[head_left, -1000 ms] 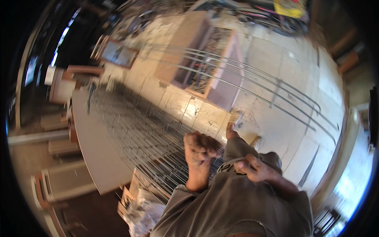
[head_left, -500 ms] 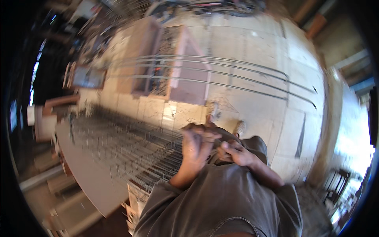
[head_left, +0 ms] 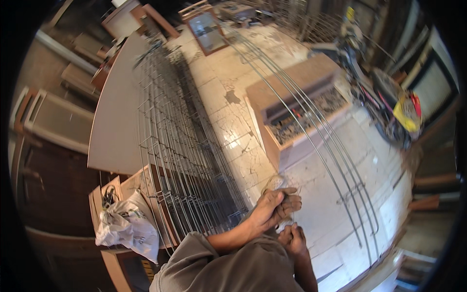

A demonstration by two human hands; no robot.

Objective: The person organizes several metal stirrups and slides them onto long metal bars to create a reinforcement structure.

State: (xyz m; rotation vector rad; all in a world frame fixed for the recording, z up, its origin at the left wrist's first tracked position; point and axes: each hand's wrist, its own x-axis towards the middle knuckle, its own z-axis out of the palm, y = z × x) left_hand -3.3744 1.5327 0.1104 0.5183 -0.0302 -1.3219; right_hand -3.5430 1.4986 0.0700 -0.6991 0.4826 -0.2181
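Note:
In front of my body, my left hand [head_left: 276,208] is raised, with its fingers curled and the thumb against them. Just below and to its right, my right hand [head_left: 293,239] is closed in a pinch. Between the two hands runs a faint thin strand, perhaps wire, too blurred to name surely. To the right of both hands, long bent steel rods [head_left: 349,219] stretch diagonally across a wooden box [head_left: 292,78] holding dark loose bits. On the left lies a dense pile of steel rebar cages [head_left: 180,180].
A pale board [head_left: 114,117] lies left of the cages, and a white plastic sack [head_left: 129,228] sits nearer me. Far ahead stands a wood-framed panel [head_left: 206,31]. A motorbike [head_left: 374,102] is at the right back. The tiled floor [head_left: 224,112] is cracked.
My view has swung left, so the cages, rods and box appear turned. My hands stay near each other in front of me, the left now above the right.

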